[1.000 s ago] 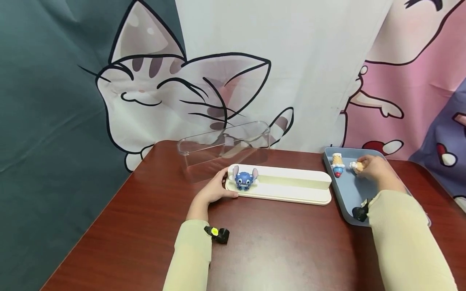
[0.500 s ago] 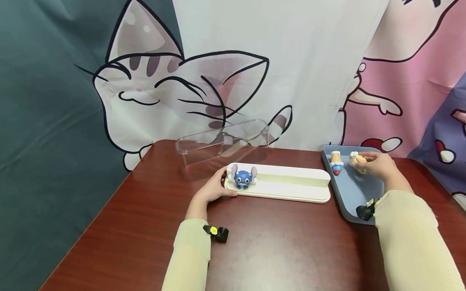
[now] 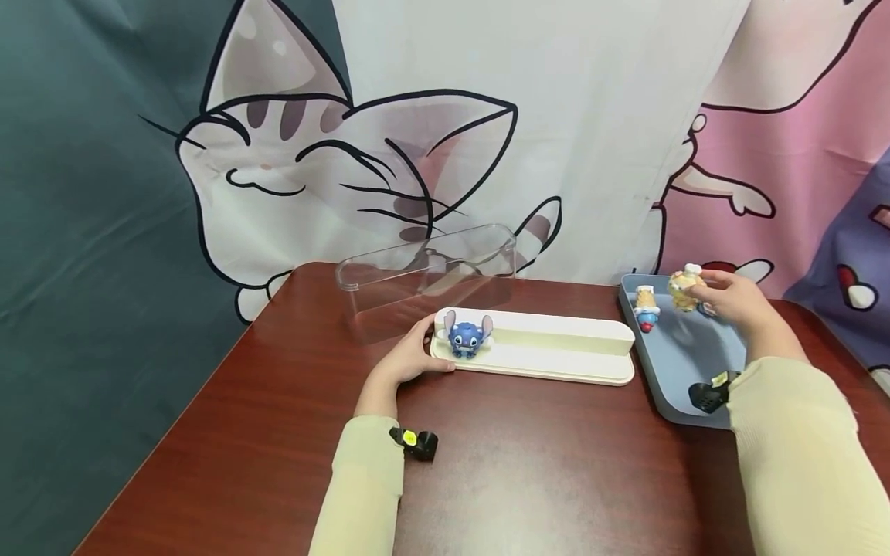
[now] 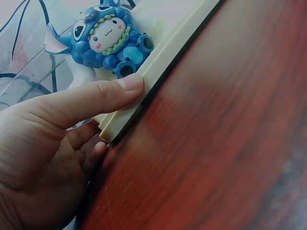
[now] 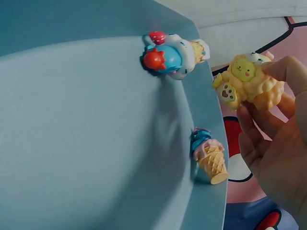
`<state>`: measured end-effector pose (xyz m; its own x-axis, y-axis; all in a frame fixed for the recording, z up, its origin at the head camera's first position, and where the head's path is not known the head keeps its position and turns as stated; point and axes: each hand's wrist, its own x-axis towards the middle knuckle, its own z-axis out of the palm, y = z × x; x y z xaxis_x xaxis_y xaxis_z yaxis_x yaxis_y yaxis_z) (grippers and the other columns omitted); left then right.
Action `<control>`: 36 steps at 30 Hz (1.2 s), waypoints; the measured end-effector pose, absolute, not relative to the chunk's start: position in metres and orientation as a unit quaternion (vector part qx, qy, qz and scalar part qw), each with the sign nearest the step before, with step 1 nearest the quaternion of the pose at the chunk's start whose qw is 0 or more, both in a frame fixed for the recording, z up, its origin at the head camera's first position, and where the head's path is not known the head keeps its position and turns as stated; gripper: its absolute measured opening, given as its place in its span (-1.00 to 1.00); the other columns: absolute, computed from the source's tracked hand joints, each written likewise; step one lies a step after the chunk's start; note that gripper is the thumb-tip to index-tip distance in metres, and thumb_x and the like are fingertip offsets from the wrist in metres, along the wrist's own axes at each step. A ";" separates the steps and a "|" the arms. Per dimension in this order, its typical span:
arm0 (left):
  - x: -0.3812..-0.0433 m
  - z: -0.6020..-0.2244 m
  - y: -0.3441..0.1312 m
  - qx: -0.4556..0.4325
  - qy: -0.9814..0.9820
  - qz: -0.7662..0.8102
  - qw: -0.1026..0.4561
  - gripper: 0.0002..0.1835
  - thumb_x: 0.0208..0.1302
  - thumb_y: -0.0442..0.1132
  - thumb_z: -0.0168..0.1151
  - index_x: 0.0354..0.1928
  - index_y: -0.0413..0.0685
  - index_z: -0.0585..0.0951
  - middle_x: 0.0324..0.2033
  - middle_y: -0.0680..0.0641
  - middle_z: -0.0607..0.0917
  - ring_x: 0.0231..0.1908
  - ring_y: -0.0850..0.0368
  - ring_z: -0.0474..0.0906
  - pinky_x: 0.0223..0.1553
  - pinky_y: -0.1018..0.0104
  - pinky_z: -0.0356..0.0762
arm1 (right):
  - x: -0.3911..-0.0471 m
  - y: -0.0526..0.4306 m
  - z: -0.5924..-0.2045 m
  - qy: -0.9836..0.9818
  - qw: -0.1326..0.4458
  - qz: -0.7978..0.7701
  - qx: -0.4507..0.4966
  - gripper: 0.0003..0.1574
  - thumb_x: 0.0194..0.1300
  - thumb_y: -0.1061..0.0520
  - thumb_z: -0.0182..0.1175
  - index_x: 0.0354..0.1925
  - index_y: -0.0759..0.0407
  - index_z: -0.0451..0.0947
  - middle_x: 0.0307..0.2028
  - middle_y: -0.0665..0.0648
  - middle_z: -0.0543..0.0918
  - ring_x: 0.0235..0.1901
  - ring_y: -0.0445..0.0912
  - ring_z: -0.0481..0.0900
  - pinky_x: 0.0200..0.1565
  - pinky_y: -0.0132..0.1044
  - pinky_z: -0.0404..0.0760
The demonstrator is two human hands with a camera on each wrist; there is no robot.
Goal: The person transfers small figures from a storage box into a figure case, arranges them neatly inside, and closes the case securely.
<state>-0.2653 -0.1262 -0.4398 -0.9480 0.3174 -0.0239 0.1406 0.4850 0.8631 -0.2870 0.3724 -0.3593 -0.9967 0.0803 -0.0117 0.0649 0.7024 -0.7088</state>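
My left hand [image 3: 403,361] grips the left end of a cream stepped display base [image 3: 556,361], its thumb along the front edge. On that base sits a blue big-eared figurine [image 3: 465,340], beside the thumb [image 4: 108,98] in the left wrist view. Over a blue-grey tray [image 3: 702,371], my right hand [image 3: 742,305] pinches a yellow fluffy figurine [image 5: 252,84] between thumb and fingers. An ice-cream-cone figurine with a blue-and-red top [image 5: 175,56] lies in the tray. A smaller waffle-cone figurine [image 5: 211,158] lies along the tray's edge, mostly hidden by my right hand in the head view.
A clear plastic cover [image 3: 424,286] stands behind the base, towards the left. Behind the brown table [image 3: 528,455] hangs a cloth with cartoon cats [image 3: 591,116]. Both sleeves have a small black camera at the wrist.
My right hand has lifted the yellow figurine from the tray floor and turned it upright. The small waffle-cone figurine now shows partly behind my fingers. My left hand stays on the base.
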 end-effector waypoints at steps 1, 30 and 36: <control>-0.265 -0.440 -0.126 0.134 0.857 0.488 0.092 0.06 -0.19 -0.22 0.55 0.37 -0.11 0.13 0.24 -0.15 0.27 0.18 -0.02 0.24 0.22 0.07 0.15 | -0.286 0.372 -0.359 -0.920 0.014 0.391 -0.035 -0.22 0.32 -0.05 0.05 0.23 0.53 0.16 -0.09 0.39 0.51 -0.43 -0.43 0.34 -0.43 -0.46 0.46; -0.268 -0.435 -0.128 0.134 0.864 0.476 0.097 0.06 -0.16 -0.20 0.53 0.38 -0.14 0.10 0.26 -0.17 0.23 0.19 -0.04 0.23 0.21 0.10 0.17 | -0.281 0.350 -0.328 -0.884 0.022 0.467 0.007 -0.13 0.34 -0.10 0.04 0.34 0.44 0.04 -0.44 -0.47 0.44 -0.41 -0.46 0.49 -0.36 -0.58 0.41; -0.270 -0.435 -0.127 0.137 0.865 0.472 0.101 0.07 -0.16 -0.20 0.53 0.39 -0.14 0.09 0.27 -0.17 0.23 0.20 -0.04 0.23 0.22 0.11 0.16 | -0.279 0.344 -0.324 -0.886 0.027 0.462 0.021 -0.18 0.36 -0.04 0.03 0.32 0.49 0.06 -0.44 -0.45 0.43 -0.40 -0.50 0.47 -0.33 -0.63 0.41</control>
